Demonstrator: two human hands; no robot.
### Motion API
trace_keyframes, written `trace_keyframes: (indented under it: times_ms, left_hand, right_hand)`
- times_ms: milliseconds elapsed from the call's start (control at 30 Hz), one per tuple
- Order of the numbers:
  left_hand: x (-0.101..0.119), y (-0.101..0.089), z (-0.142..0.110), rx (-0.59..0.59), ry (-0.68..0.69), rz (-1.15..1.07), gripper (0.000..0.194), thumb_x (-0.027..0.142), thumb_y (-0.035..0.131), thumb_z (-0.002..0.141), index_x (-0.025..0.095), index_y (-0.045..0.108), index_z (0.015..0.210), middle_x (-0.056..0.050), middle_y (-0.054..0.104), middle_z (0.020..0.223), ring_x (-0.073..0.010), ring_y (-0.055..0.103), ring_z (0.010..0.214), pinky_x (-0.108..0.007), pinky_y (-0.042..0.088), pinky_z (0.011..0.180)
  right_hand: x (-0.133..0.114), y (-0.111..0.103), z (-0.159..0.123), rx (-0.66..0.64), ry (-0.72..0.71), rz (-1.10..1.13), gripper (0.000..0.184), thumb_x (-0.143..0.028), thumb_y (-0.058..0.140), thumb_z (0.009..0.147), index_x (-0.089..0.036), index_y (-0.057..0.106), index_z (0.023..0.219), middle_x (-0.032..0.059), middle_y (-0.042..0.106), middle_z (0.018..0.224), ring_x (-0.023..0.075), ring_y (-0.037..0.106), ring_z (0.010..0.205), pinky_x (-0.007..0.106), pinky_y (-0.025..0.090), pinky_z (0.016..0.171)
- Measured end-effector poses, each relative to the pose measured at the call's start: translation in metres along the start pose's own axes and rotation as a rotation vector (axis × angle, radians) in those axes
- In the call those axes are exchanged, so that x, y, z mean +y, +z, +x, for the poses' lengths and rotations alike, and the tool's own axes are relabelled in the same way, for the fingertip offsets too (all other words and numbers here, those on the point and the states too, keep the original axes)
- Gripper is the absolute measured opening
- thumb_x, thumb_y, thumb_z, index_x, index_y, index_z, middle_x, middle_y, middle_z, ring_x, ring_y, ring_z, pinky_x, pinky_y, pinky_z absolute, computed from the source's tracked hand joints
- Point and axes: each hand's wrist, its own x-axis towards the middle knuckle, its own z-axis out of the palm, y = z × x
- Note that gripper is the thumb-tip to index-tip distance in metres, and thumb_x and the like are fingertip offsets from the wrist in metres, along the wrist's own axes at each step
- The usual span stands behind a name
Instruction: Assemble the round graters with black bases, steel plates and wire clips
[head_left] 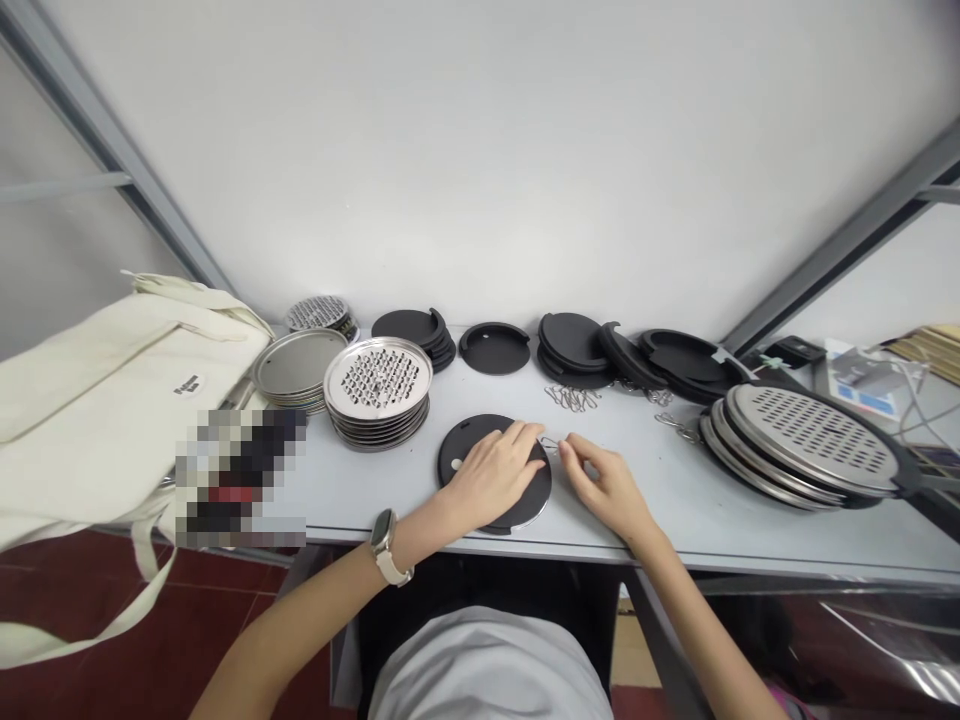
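A round black disc with a metal rim lies on the grey table in front of me. My left hand rests on top of the disc, fingers bent and pressing it down; a watch is on that wrist. My right hand is just right of the disc, fingertips pinched on a small wire clip at the disc's right edge. Both hands' fingertips meet at the clip.
Stacks of perforated metal discs and plain metal discs stand at left. Black lids line the back wall. Loose wire clips lie mid-table. A pile of grater discs sits right. A cream tote bag lies far left.
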Motion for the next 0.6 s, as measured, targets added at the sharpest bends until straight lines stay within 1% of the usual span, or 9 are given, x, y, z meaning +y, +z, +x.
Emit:
trace_keyframes:
  times_ms: [100, 300, 467, 600]
  left_hand:
    - [0.0001, -0.0002, -0.0005, 0.003, -0.021, 0.011, 0.03, 0.025, 0.048, 0.091, 0.019, 0.045, 0.121, -0.006, 0.055, 0.111, -0.0198, 0.057, 0.097, -0.033, 0.046, 0.085]
    - [0.0, -0.0034, 0.0009, -0.012, 0.075, -0.026, 0.029, 0.017, 0.043, 0.093, 0.022, 0.052, 0.119, -0.003, 0.057, 0.116, -0.0161, 0.058, 0.098, -0.031, 0.043, 0.088]
    - [-0.0016, -0.0028, 0.0009, -0.001, 0.089, -0.083, 0.028, 0.016, 0.043, 0.094, 0.024, 0.055, 0.118, 0.001, 0.06, 0.12, -0.0144, 0.057, 0.104, -0.031, 0.04, 0.09]
    - [-0.0027, -0.0015, 0.0009, -0.006, 0.081, -0.099, 0.029, 0.018, 0.043, 0.094, 0.023, 0.056, 0.119, -0.001, 0.061, 0.12, -0.0151, 0.057, 0.106, -0.031, 0.039, 0.091]
  right_hand:
    - [-0.0005, 0.0038, 0.002, -0.132, -0.02, -0.031, 0.03, -0.028, 0.04, 0.092, -0.021, 0.031, 0.064, -0.0053, 0.034, 0.056, 0.0107, 0.035, 0.053, 0.024, 0.029, 0.053]
    - [0.0043, 0.0041, 0.0009, -0.205, -0.024, -0.039, 0.032, -0.027, 0.038, 0.092, -0.02, 0.03, 0.062, -0.0049, 0.035, 0.055, 0.0109, 0.036, 0.054, 0.024, 0.028, 0.053]
    - [0.0039, 0.0033, -0.0005, -0.206, -0.035, -0.029, 0.031, -0.026, 0.038, 0.092, -0.02, 0.032, 0.062, -0.0045, 0.036, 0.055, 0.011, 0.038, 0.054, 0.024, 0.03, 0.054]
    - [0.0017, 0.0032, -0.0007, -0.15, -0.053, -0.029, 0.032, -0.027, 0.039, 0.092, -0.02, 0.031, 0.062, -0.0046, 0.035, 0.054, 0.0112, 0.037, 0.054, 0.024, 0.03, 0.054]
